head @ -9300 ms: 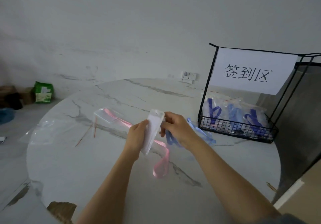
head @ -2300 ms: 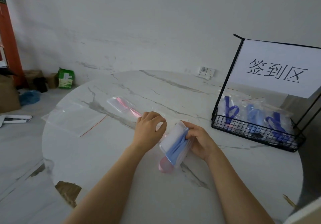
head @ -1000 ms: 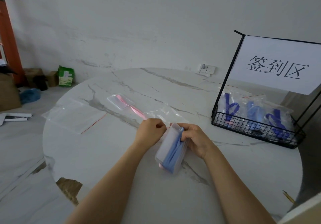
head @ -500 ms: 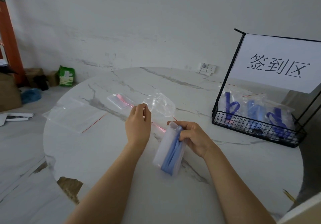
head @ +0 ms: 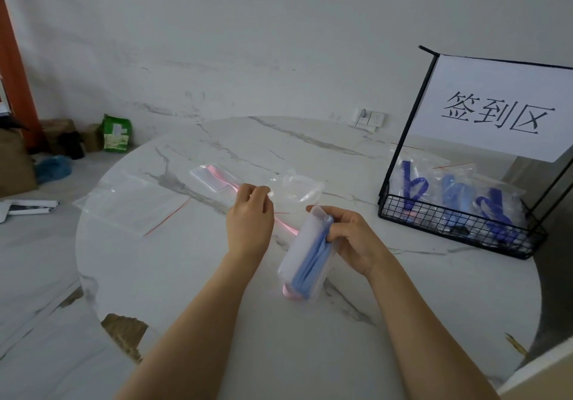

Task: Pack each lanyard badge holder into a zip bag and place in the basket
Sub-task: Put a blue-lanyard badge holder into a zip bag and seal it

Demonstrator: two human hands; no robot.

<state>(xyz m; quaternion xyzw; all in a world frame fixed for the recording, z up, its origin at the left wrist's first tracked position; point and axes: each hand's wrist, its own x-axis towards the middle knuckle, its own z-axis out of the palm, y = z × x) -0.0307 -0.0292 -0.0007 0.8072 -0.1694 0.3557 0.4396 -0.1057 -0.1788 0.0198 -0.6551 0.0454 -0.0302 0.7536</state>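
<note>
- The left hand (head: pixel 249 216) is raised just above the middle of the table (head: pixel 186 275). Its thumb and fingertips pinch the near edge of a clear zip bag (head: pixel 294 188).
- The zip bag bulges up and away from the fingers towards the far edge. It is so clear and crumpled that I cannot tell whether its mouth is open.
- The right hand (head: pixel 353 241) is just beside the left. Its fingers are curled round the upper end of a clear badge holder (head: pixel 305 263).
- The badge holder tilts down towards the near edge, and a blue lanyard (head: pixel 313 260) lies folded along it under the gripping fingers.
- The badge holder and the zip bag are close, but the holder is outside the bag.
- A second badge holder (head: pixel 210 176) lies flat on the surface past the left hand. Its pink lanyard (head: pixel 290 294) runs under both hands, and the loop shows below the held holder.
- The spare zip bags (head: pixel 130 201) lie flat in a pile at the left edge of the surface.
- A black wire basket (head: pixel 459 229) stands at the right edge, well apart from the hands.
- The basket contains packed bags (head: pixel 449 188) with blue lanyards inside.
- A paper sign (head: pixel 496 111) hangs from the basket's tall frame.
- A green packet (head: pixel 116 133) sits on the floor by the wall, beyond the left edge.
</note>
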